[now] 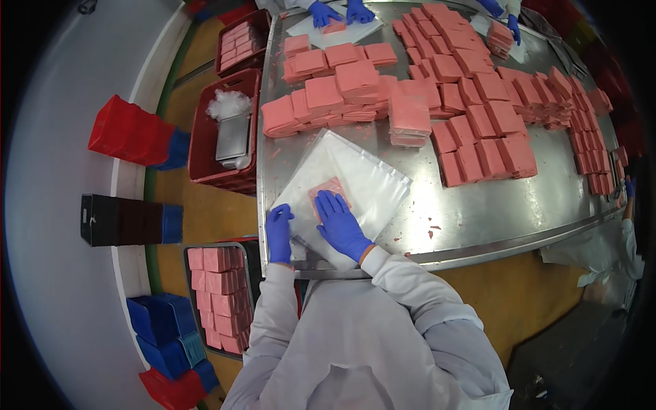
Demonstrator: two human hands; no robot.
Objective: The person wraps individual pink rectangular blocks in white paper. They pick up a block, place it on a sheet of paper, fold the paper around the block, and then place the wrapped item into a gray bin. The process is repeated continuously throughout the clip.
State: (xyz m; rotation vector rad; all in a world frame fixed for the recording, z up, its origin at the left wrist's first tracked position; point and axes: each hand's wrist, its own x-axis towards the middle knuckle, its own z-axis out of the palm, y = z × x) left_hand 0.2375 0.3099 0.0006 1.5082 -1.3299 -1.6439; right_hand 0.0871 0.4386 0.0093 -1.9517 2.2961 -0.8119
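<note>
In front of me a stack of clear plastic bags [372, 184] lies at an angle on the steel table. A flat pink square slab [333, 186], which looks like sliced meat, is on or in the top bag; I cannot tell which. My right hand [342, 225], in a blue glove, lies flat over the slab's near part with its fingers stretched out. My left hand [279, 234], also gloved in blue, is at the bags' left corner, its fingers curled on the bag's edge. Beyond the bags stand piles of pink slabs [324, 96] and a taller stack [410, 113].
More slab piles [485, 116] cover the far and right table [478, 212]. Co-workers' gloved hands [324, 14] work at the far edge. A red crate [198, 154] and a dark crate [188, 273] with pink slabs stand left. Coloured bins [130, 133] line the wall.
</note>
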